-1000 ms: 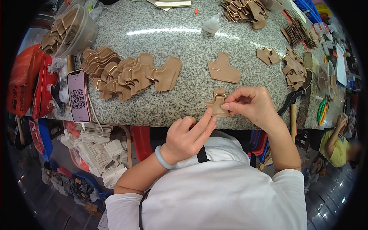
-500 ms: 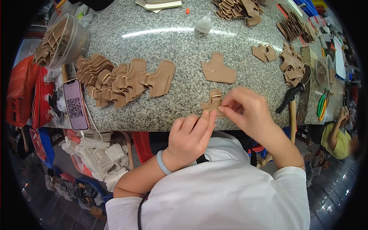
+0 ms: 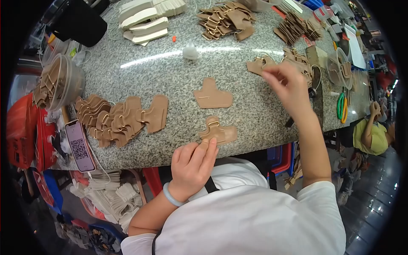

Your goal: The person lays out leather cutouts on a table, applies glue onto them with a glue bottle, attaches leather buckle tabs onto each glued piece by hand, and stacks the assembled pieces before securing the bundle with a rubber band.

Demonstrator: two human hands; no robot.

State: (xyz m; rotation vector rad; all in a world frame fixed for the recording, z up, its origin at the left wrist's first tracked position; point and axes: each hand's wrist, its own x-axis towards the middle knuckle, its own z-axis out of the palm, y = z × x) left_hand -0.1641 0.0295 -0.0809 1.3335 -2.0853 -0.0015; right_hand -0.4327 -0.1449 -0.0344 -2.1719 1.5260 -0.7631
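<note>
Under the fingertips of my left hand (image 3: 193, 163), a brown leather piece with a gold buckle (image 3: 217, 131) lies near the table's front edge. Those fingers are pressed together on its lower left part. Just beyond it lies a flat brown piece with a slit (image 3: 213, 94). My right hand (image 3: 285, 85) is raised at the right, thumb and index finger bent towards each other beside a small buckled brown piece (image 3: 257, 66). Whether the fingertips touch that piece is unclear. Overlapping buckled pieces (image 3: 123, 119) form a row on the left.
A phone (image 3: 80, 146) and a clear tub of brown pieces (image 3: 63, 83) are at the left. White strips (image 3: 148, 21), a small bottle (image 3: 190, 52) and more brown pieces (image 3: 225, 21) lie on the far side of the granite table (image 3: 170, 85). Another person (image 3: 374, 136) is at far right.
My right hand has left the buckled piece and moved up and right to the small pieces. My left hand remains on the buckled piece. The view has shifted, showing more of the far table.
</note>
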